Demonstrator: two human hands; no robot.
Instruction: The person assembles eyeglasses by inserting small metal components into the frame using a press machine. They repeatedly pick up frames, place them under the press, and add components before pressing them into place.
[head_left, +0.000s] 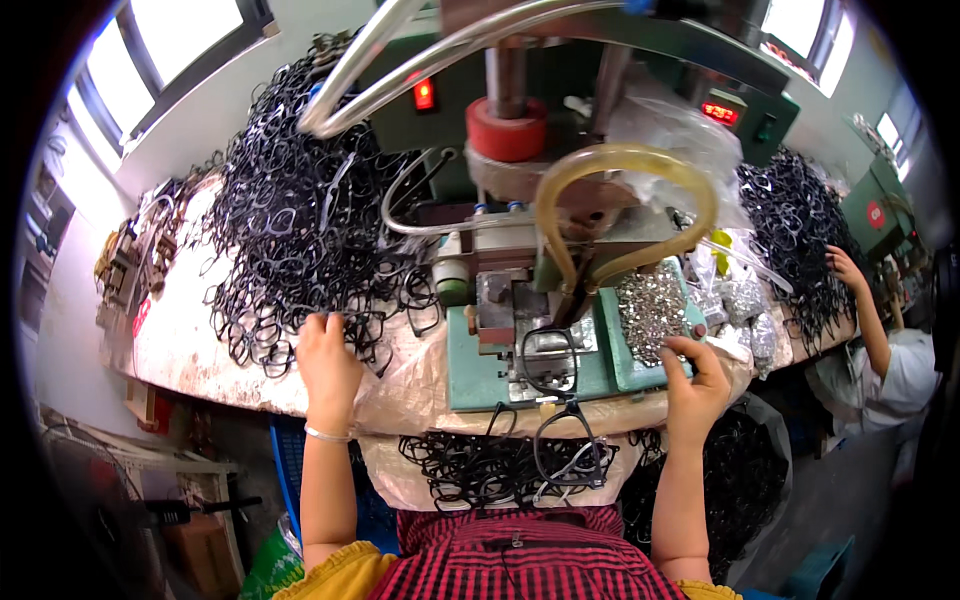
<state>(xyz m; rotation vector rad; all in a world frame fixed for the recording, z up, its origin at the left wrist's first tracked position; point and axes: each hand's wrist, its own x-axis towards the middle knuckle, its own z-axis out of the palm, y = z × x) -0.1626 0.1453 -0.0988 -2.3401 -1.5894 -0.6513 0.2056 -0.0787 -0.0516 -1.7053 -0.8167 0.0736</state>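
At the left, my left hand (328,368) reaches to the front edge of a heap of black plastic eyeglass frames (290,210). Its fingers are curled at one glasses frame (367,328), and the fingertips are partly hidden. My right hand (698,392) is at the near right corner of a green tray (640,378) of small shiny metal parts (648,315). Thumb and fingers are bent together; anything between them is too small to make out. Between my hands, a black glasses frame (549,362) sits under the press head. Another frame (568,446) lies just in front of it.
The green press (480,385) has a red collar (506,130) and a looped yellowish hose (690,170) overhead. More frames (470,465) lie by my lap. Bags of metal parts (742,298) sit right of the tray. A co-worker's hand (846,268) touches another heap (795,215) at far right.
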